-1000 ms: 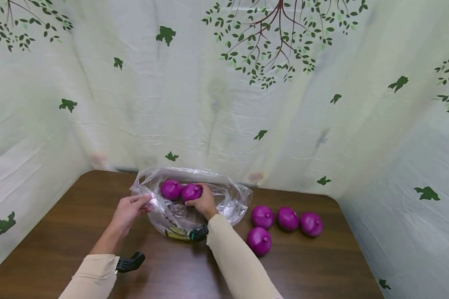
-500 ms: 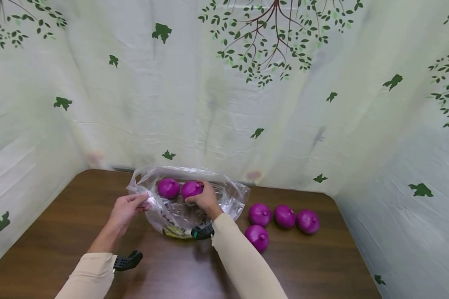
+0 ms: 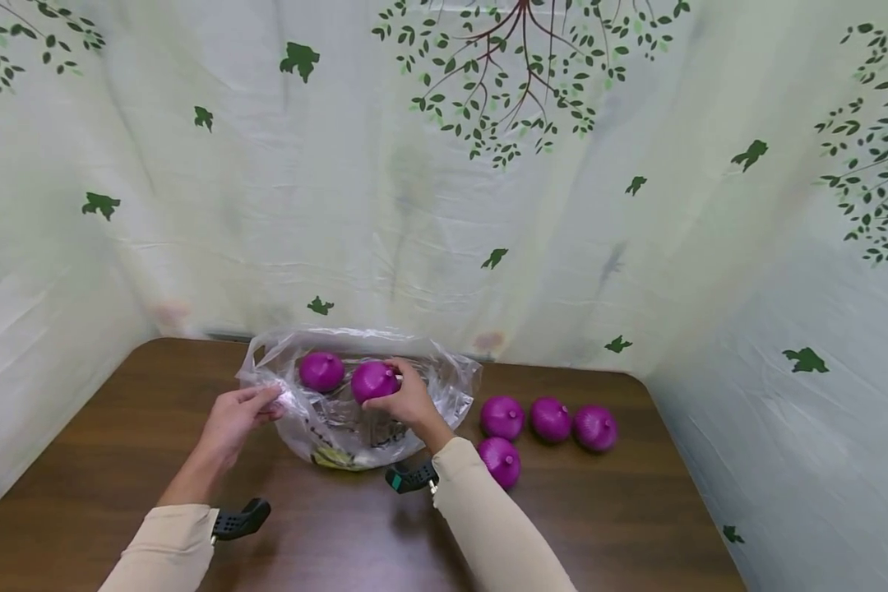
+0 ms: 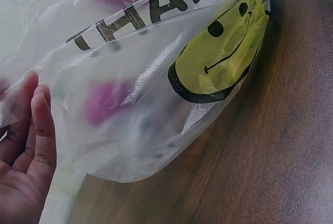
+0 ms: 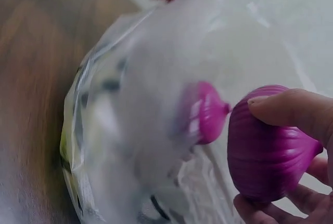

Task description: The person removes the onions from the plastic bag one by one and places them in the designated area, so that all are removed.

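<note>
A clear plastic bag [image 3: 303, 427] with black lettering and a yellow smiley print [image 4: 221, 57] lies on the table with its mouth spread. My left hand [image 3: 231, 418] pinches the bag's left edge between thumb and fingers. In my right hand [image 3: 412, 403] is a shiny purple onion [image 3: 372, 383], gripped by thumb and fingers at the bag's mouth; the right wrist view shows the held onion [image 5: 270, 151] closely. Another purple onion [image 3: 321, 372] is inside the bag, left of the held one. Through the film in the left wrist view, purple shapes [image 4: 109, 99] look blurred.
Several more purple onions [image 3: 551, 420] stand on the brown wooden table [image 3: 607, 518] to the right of the bag. A pale curtain [image 3: 385, 205] with printed leaves hangs behind the table and along both sides.
My right hand has drawn the held onion rightward, widening its gap from the onion in the bag. My left hand keeps its pinch on the bag. The head view has shifted slightly right.
</note>
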Available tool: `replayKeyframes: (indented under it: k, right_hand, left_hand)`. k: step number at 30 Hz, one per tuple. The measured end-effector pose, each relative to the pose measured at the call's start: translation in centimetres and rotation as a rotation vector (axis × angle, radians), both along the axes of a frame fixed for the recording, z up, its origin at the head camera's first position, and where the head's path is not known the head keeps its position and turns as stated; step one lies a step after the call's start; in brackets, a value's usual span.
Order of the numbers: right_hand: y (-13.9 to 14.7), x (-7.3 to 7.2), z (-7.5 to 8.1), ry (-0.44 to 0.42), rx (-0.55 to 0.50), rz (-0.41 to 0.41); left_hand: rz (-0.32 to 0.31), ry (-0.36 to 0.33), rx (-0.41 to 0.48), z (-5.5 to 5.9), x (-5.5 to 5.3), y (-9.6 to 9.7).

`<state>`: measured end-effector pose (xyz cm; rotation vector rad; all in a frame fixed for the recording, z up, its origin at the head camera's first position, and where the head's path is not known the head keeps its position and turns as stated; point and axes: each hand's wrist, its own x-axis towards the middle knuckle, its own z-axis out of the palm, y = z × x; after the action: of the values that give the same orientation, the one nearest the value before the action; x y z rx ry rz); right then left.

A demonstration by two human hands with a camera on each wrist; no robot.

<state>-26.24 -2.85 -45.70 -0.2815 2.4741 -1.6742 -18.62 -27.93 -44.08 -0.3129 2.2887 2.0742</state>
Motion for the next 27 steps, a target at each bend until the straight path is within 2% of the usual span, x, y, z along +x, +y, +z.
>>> replayKeyframes:
  k: [3, 8, 20, 27]
  right_hand:
    - [0.9, 0.5, 0.4, -0.026, -0.07, 0.024]
    - [2.5, 1.3, 0.7, -0.009, -0.129, 0.052]
    - [5.8, 3.2, 0.3, 0.04, -0.117, 0.068]
    - [7.6, 4.1, 0.5, 0.022, -0.144, 0.052]
  left_hand:
    - [0.0, -0.008, -0.005, 0.0, 0.0, 0.0]
    - [0.002, -0.004, -0.02, -0.2, 0.1, -0.2]
    - [-0.011, -0.02, -0.016, -0.3, 0.0, -0.2]
    - [-0.008, -0.008, -0.007, -0.4, -0.1, 0.0]
